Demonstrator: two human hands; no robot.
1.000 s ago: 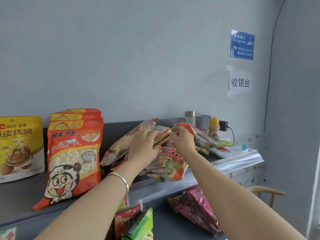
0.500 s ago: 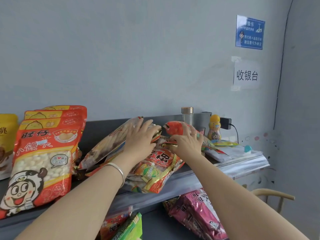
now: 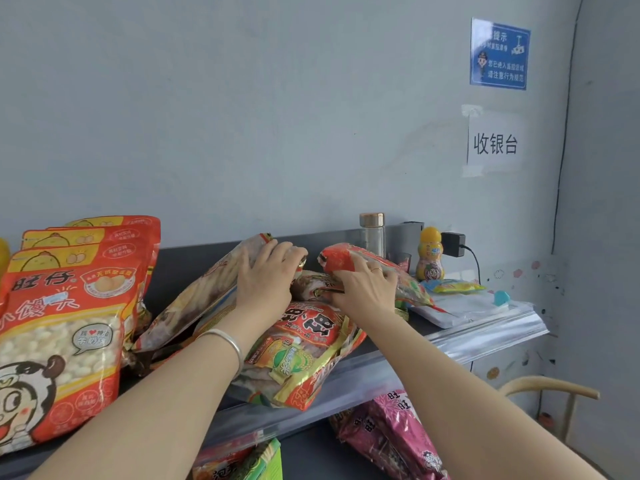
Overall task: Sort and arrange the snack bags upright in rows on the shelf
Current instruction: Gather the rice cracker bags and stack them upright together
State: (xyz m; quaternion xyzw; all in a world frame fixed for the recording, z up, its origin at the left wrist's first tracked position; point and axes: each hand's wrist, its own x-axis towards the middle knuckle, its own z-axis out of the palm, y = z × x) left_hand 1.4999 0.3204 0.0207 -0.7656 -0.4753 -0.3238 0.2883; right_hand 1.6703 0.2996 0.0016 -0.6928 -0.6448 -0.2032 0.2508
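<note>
The left hand (image 3: 266, 278) lies on the upper part of a leaning bag (image 3: 204, 299). Its fingers are pressed together and bent over the bag's top edge, and the thumb lies against the bag's face, so the hand grips the bag. This pale, brownish bag slants from under the palm down toward the left wrist, which wears a silver bracelet (image 3: 227, 341).

Just beside it, the right hand (image 3: 367, 289) holds the end of a red bag (image 3: 341, 259). The fingers are stretched close together over the top of the bag and the thumb is tucked beneath, pinching it. One finger wears a ring (image 3: 375, 269). The red bag runs back past the far side of this hand.

Under both hands a flat bag (image 3: 311, 344) with red lettering lies on the shelf (image 3: 420, 325). Its near end hangs over the shelf's front edge, between the two forearms.

Well to the outer side of the left hand, upright bags (image 3: 69, 323) in orange-red stand in a row, one behind another.

Beyond the right hand, a clear bottle (image 3: 372, 237) and a yellow-capped bottle (image 3: 429, 258) stand against the wall. Below the right forearm, a pink bag (image 3: 398, 434) lies on the lower shelf.
</note>
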